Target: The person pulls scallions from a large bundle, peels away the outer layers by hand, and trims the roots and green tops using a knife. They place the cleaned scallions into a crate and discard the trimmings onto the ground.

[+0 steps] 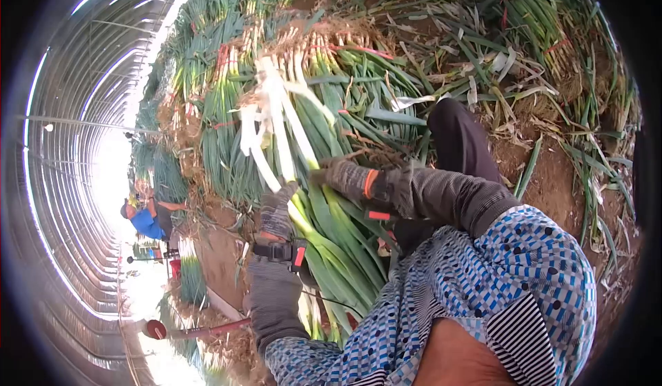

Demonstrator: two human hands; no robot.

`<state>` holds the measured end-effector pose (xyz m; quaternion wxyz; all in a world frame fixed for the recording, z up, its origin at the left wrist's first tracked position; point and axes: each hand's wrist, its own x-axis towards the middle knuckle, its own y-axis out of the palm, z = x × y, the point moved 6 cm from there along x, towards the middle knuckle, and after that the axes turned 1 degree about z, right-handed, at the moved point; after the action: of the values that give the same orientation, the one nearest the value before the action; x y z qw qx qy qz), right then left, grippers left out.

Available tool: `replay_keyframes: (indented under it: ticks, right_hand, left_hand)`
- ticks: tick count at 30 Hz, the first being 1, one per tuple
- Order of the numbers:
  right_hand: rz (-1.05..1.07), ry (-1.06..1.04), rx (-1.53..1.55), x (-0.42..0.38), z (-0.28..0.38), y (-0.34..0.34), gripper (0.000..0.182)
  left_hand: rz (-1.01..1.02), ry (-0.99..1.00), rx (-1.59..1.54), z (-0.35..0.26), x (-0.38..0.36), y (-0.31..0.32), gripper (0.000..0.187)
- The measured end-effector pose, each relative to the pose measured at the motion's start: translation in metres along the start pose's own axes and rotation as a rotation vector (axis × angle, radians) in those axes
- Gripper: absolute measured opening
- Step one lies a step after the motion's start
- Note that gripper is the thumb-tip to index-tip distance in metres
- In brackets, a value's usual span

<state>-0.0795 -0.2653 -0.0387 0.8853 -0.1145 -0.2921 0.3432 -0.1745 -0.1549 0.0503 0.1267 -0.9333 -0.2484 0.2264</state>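
Several thick green onions [284, 137] lie slantwise in front of me, white root ends up and green leaves running down towards my lap. My gloved left hand [279, 212] is closed around the lower white stalks at their left side. From the right, my gloved right hand [347, 179] is closed at the stalks where white turns green; its fingertips are partly blurred. Both wrists carry dark straps with red-orange parts. Behind the stalks, bundled green onions [227, 124] with red ties lie in rows.
A co-worker in a blue top [148, 222] bends over at the left. Loose leaves [496, 62] litter the soil at the right. A red bar [214, 328] with a round end lies at lower left, near another onion bundle [192, 272]. Greenhouse arches curve along the left.
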Motion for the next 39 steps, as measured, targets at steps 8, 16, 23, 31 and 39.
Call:
replay_keyframes:
  ticks: [8,16,23,31,39]
  right_hand:
    - [-0.044,0.51,0.932,-0.016,0.026,0.0,0.034]
    - [0.216,0.251,0.583,-0.002,0.037,-0.092,0.06]
    - [0.009,-0.293,0.59,0.102,0.035,-0.18,0.069]
    - [0.521,-0.213,0.912,0.076,0.099,-0.172,0.029]
    - [0.068,0.353,0.46,0.083,-0.013,-0.463,0.035]
  left_hand:
    - [0.13,0.141,-0.071,-0.043,0.029,0.026,0.026]
    - [0.618,0.256,-0.204,-0.065,-0.004,0.037,0.034]
    - [0.665,-0.096,-0.174,-0.076,-0.051,0.024,0.057]
    - [0.624,-0.142,-0.275,-0.077,-0.081,0.033,0.049]
    - [0.44,0.094,0.28,-0.055,-0.083,0.017,0.03]
